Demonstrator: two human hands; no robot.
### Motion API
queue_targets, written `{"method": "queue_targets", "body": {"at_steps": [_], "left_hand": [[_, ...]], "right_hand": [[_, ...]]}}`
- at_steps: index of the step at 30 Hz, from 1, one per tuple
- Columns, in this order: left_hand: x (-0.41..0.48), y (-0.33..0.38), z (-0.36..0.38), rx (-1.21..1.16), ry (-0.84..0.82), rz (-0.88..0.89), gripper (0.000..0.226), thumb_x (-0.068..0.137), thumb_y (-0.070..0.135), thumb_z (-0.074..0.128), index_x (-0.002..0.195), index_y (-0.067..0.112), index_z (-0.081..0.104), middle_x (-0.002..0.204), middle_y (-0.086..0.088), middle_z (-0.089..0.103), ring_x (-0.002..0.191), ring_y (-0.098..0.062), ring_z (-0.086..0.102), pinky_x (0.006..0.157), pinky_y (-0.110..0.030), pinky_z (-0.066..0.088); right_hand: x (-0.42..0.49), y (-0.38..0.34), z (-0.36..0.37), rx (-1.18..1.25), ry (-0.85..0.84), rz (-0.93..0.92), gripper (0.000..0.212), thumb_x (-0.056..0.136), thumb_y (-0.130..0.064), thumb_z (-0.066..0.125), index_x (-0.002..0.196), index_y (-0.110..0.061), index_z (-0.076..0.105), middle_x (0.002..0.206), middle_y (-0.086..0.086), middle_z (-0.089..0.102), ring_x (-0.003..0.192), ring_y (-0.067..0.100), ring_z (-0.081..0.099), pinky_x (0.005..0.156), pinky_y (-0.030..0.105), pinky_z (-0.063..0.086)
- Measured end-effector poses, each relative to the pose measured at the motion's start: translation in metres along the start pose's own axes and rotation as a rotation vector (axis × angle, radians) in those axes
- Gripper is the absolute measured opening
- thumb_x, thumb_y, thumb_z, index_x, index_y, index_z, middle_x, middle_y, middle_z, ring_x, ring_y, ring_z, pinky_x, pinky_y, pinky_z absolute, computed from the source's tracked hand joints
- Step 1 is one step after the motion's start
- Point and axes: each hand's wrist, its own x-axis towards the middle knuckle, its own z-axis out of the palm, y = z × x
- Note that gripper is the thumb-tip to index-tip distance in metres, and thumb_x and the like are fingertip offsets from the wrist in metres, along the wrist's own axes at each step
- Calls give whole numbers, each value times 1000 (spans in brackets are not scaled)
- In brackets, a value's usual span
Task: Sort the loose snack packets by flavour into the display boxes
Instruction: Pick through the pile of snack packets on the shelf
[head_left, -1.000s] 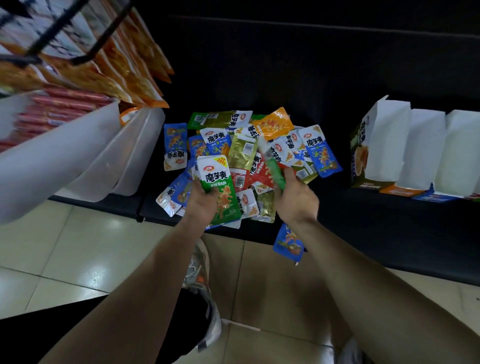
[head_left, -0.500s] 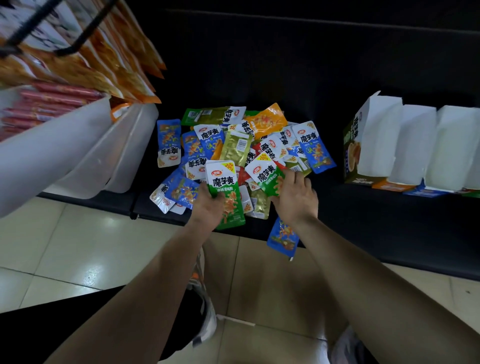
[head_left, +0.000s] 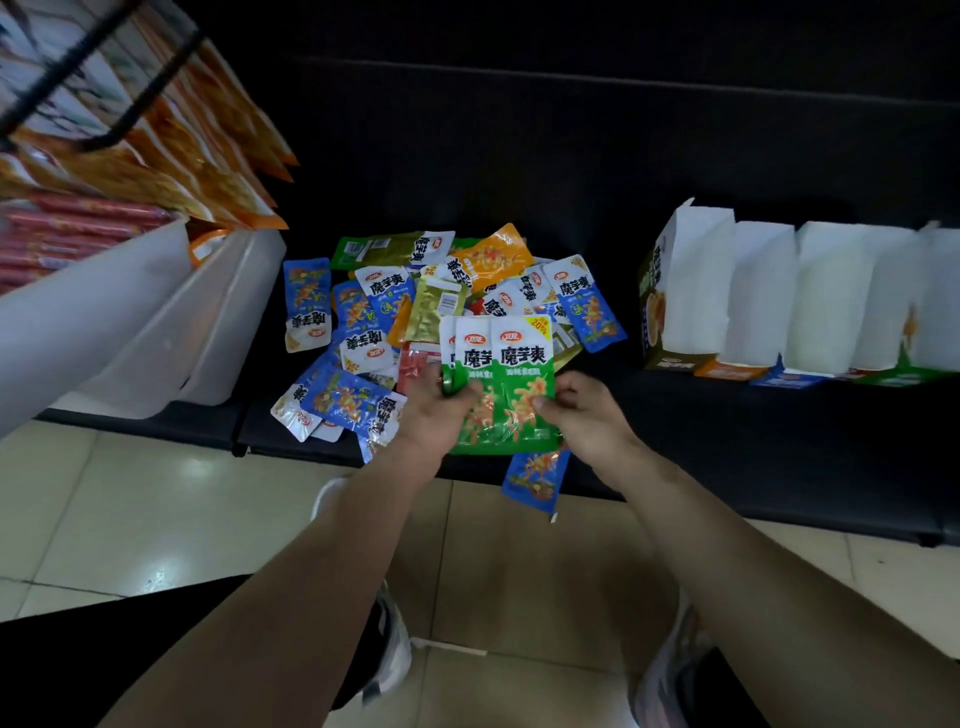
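White bins are set at the left of the dark bench. Beside them the loose packets are heaped. Above the heap's near edge a fan of green packets is gripped by the left hand and pinched at its right edge by the right hand. Display boxes are lined up further right.

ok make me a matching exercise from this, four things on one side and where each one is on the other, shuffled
Things
1. green foil snack packets
2. orange foil snack packet
3. white cardboard display boxes
4. translucent white plastic bins

Places
A. on the black bench, right of the packet pile
B. left of the packet pile
C. held by the left hand and right hand
D. far edge of the packet pile

Pairs: 1-C, 2-D, 3-A, 4-B
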Motion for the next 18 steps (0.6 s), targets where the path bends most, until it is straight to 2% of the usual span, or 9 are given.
{"method": "queue_targets", "body": {"at_steps": [3, 4, 7, 9, 11, 13, 15, 16, 18], "left_hand": [[-14, 12, 17, -145, -81, 3, 45, 96, 16, 65, 135, 19, 43, 92, 23, 51, 101, -6, 58, 74, -11, 43], [-19, 16, 21, -185, -107, -5, 53, 96, 16, 65, 142, 17, 39, 92, 24, 47, 105, -6, 53, 81, -10, 41], [-25, 23, 34, -208, -157, -46, 61, 94, 17, 66, 147, 18, 36, 96, 21, 47, 109, -5, 46, 96, -23, 34], [-23, 22, 40, -215, -167, -83, 43, 93, 20, 68, 132, 21, 49, 109, 15, 63, 116, -13, 57, 106, -35, 41], [-25, 29, 49, -287, -188, -147, 35, 94, 24, 66, 127, 16, 57, 122, -2, 68, 119, -26, 61, 105, -51, 46], [-21, 27, 56, -341, -200, -190, 39, 94, 31, 65, 130, 15, 59, 129, -11, 66, 117, -32, 64, 101, -56, 48], [-18, 25, 63, -215, -188, -104, 64, 81, 54, 74, 133, 21, 56, 136, -5, 61, 122, -27, 60, 105, -55, 45], [-20, 27, 66, -133, -196, -48, 67, 77, 58, 74, 131, 22, 56, 136, 0, 60, 124, -22, 57, 107, -50, 43], [-30, 37, 71, -15, -157, -1, 35, 87, 45, 71, 112, 25, 56, 122, 10, 60, 116, -12, 54, 99, -33, 40]], "right_hand": [[-10, -4, -7, 128, -9, 6, 21, 90, -17, 73, 106, -14, 60, 103, 5, 71, 94, 22, 72, 83, 54, 60], [-13, -6, -11, 190, -25, -6, 26, 88, -13, 76, 109, -14, 60, 102, 5, 72, 92, 21, 73, 82, 52, 61], [-21, -5, -26, 239, -67, -58, 38, 81, -4, 80, 113, -15, 64, 100, 5, 76, 93, 21, 75, 85, 46, 61], [-23, -2, -37, 229, -64, -79, 36, 80, -1, 80, 111, -15, 67, 99, 4, 77, 95, 22, 74, 88, 45, 59], [-24, 2, -48, 246, -27, -89, 30, 81, 0, 79, 107, -12, 70, 101, 6, 77, 98, 24, 73, 92, 45, 57], [-25, 6, -58, 283, 11, -94, 26, 83, 1, 76, 107, -9, 71, 102, 7, 77, 99, 26, 73, 93, 45, 56], [-27, 10, -67, 319, 21, -85, 24, 85, 2, 72, 107, -7, 71, 103, 9, 77, 100, 29, 72, 92, 46, 56], [-29, 12, -71, 329, 16, -80, 24, 86, 2, 71, 108, -7, 71, 104, 10, 76, 101, 30, 72, 92, 47, 56], [-29, 16, -78, 350, 11, -69, 26, 87, 2, 71, 110, -8, 71, 106, 11, 76, 101, 30, 72, 93, 51, 56]]}}
